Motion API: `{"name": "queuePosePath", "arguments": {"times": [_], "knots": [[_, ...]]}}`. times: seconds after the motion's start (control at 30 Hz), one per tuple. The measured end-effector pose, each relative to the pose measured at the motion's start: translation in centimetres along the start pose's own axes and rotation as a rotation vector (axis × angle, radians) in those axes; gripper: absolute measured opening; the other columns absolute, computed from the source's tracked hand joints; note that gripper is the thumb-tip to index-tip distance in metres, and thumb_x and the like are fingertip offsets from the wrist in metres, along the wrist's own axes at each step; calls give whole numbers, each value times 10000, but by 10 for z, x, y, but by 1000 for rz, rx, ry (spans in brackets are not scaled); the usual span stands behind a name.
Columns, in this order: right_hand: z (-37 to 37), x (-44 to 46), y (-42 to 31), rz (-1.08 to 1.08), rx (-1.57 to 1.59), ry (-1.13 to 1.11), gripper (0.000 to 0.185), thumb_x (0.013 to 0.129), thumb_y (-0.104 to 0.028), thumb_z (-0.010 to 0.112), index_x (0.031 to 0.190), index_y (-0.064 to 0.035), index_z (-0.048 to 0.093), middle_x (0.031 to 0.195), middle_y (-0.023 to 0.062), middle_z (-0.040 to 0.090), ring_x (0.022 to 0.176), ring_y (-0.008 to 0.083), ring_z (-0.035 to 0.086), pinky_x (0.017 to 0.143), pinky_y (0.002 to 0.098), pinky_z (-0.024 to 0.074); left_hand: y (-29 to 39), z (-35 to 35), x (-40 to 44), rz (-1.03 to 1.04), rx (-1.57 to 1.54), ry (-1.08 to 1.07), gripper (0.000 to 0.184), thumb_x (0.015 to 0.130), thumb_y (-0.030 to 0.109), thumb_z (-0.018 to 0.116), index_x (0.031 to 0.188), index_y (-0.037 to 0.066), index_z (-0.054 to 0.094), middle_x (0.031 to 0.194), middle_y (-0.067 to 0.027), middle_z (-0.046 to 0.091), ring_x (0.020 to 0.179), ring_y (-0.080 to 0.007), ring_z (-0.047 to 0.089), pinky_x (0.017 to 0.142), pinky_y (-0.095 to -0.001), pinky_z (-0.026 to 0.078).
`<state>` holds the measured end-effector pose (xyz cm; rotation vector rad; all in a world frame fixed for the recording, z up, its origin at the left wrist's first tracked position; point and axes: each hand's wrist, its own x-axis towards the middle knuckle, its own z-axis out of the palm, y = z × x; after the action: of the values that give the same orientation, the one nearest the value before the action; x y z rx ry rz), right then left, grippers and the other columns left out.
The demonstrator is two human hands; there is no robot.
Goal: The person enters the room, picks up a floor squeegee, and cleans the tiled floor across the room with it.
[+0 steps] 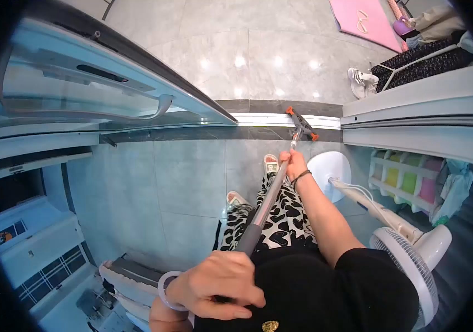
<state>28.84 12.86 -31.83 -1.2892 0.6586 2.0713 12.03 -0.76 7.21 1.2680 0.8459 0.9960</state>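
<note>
A long-handled floor brush point(269, 202) slants up from my body, with a metal pole and a grey upper grip. Its narrow dark head point(304, 125) has orange ends and rests across the white door track point(325, 122); the bristles or blade underneath are hidden. My right hand point(294, 164) is closed around the lower pole, just above the head. Near my waist, my left hand point(222, 285) curls over the top of the grey grip, covering its end.
A glass sliding door point(120, 99) with a long handle stands left of the track. At right are a white floor fan point(408, 265), its round base point(329, 174) and a rack of coloured bins point(405, 180). Beyond the track, a person's shoes point(362, 83) and a pink mat point(366, 22) show.
</note>
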Motion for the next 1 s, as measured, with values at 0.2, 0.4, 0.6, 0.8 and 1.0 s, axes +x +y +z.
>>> {"name": "queuePosePath", "arguments": {"times": [0.2, 0.4, 0.6, 0.8, 1.0], "knots": [[-19, 47, 108, -44, -441, 113, 108, 799, -120, 278, 712, -60, 301, 510, 42, 324, 360, 141, 311, 328, 247, 315, 16, 18, -85, -149, 66, 442, 98, 670, 9, 594, 758, -32, 597, 550, -94, 544, 447, -187, 501, 418, -274, 380], [-11, 8, 206, 103, -813, 103, 208, 752, -67, 214, 861, 44, 351, 487, 155, 420, 399, 248, 411, 383, 370, 373, 50, 40, -154, -290, -81, 874, 167, 747, 128, 547, 752, -39, 563, 437, -59, 457, 328, -114, 385, 355, -246, 297], [-54, -35, 284, 245, -502, 259, 180, 768, -66, 214, 890, 29, 307, 530, 150, 395, 450, 243, 431, 424, 395, 403, 73, 36, -233, 120, -16, 914, 159, 756, 91, 512, 681, -49, 512, 430, -68, 453, 300, -131, 387, 345, -249, 315], [-42, -57, 255, 184, -501, 156, 160, 780, -81, 255, 895, 29, 271, 529, 102, 351, 404, 221, 391, 379, 376, 399, 70, 38, -239, 186, -20, 721, 175, 742, 91, 531, 622, -33, 503, 441, -95, 479, 346, -182, 457, 369, -296, 360], [18, -5, 185, 1, -666, 155, 184, 774, -104, 253, 860, 43, 322, 521, 121, 393, 407, 229, 414, 383, 371, 392, 16, 34, -179, 130, -102, 846, 90, 696, 26, 574, 749, -46, 585, 542, -99, 544, 393, -165, 486, 385, -246, 376]]}}
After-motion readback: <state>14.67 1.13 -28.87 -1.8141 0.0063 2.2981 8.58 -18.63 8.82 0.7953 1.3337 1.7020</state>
